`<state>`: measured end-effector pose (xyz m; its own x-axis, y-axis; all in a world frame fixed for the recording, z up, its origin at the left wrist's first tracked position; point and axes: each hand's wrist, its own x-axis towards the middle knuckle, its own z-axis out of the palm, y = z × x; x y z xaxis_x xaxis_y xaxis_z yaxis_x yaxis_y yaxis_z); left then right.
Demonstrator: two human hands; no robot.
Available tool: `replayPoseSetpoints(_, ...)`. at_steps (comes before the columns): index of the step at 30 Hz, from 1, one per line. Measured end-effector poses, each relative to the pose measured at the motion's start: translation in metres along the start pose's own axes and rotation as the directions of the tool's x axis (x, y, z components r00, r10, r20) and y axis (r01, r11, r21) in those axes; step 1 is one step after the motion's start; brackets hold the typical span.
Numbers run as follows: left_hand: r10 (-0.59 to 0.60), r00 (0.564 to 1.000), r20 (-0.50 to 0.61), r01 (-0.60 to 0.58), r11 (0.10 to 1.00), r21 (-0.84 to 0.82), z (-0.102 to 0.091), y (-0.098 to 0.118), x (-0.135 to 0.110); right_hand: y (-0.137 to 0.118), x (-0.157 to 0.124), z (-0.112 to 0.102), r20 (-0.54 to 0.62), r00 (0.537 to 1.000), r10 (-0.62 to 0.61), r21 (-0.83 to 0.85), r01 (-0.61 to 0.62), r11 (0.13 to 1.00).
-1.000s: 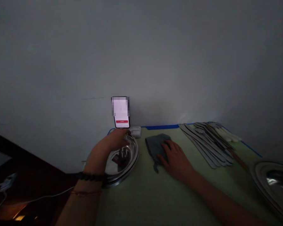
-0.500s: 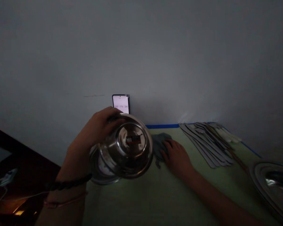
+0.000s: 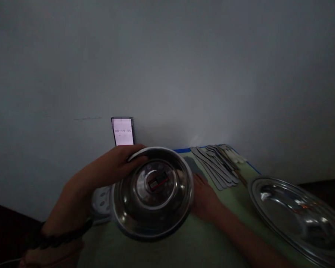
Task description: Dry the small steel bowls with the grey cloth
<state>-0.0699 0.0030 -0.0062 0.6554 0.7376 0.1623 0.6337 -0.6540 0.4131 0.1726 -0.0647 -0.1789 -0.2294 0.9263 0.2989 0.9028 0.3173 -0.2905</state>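
Observation:
My left hand (image 3: pixel 114 165) grips the far rim of a steel bowl (image 3: pixel 153 191) and holds it lifted and tilted toward me, so its inside shows. A second steel bowl (image 3: pixel 100 201) lies on the table below it, mostly hidden. My right hand (image 3: pixel 205 197) rests on the green table top (image 3: pixel 229 208) behind the lifted bowl, at the near edge of a grey cloth (image 3: pixel 194 167). The bowl covers its fingers.
A lit phone (image 3: pixel 123 132) leans against the wall at the back. A row of steel spoons and utensils (image 3: pixel 216 163) lies at the back right. A large steel plate (image 3: pixel 293 216) sits at the right. Blue tape edges the table.
My left hand has lifted a steel bowl off the stack and tilted it toward me. The view has swung right, bringing more of the steel plate into sight.

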Motion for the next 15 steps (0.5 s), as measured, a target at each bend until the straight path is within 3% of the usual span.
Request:
replayPoseSetpoints(4, 0.003, 0.981, 0.193, 0.016, 0.995, -0.098, 0.003, 0.001, -0.005, 0.0, 0.01, -0.008, -0.053, 0.975, 0.216, 0.125, -0.208, 0.97)
replayPoseSetpoints(9, 0.002, 0.955, 0.298, 0.027, 0.995, -0.094, 0.019, 0.008, -0.003, 0.02, 0.017, -0.029, -0.201, 0.874, 0.443, 0.324, -0.368, 0.872)
replayPoseSetpoints(12, -0.004, 0.956, 0.293, 0.032, 0.995, -0.089, 0.031, 0.015, 0.003, 0.031, 0.015, -0.049, -0.292, 0.75, 0.593, 0.52, -0.396, 0.757)
replayPoseSetpoints(14, -0.03, 0.942, 0.333, 0.041, 0.999, -0.027, 0.039, 0.018, 0.007, 0.035, 0.013, -0.06, -0.313, 0.658, 0.685, 0.678, -0.35, 0.647)
replayPoseSetpoints(15, -0.043, 0.932, 0.36, 0.039, 0.999, 0.017, 0.044, 0.019, 0.008, 0.035, 0.013, -0.064, -0.313, 0.634, 0.707, 0.729, -0.317, 0.607)
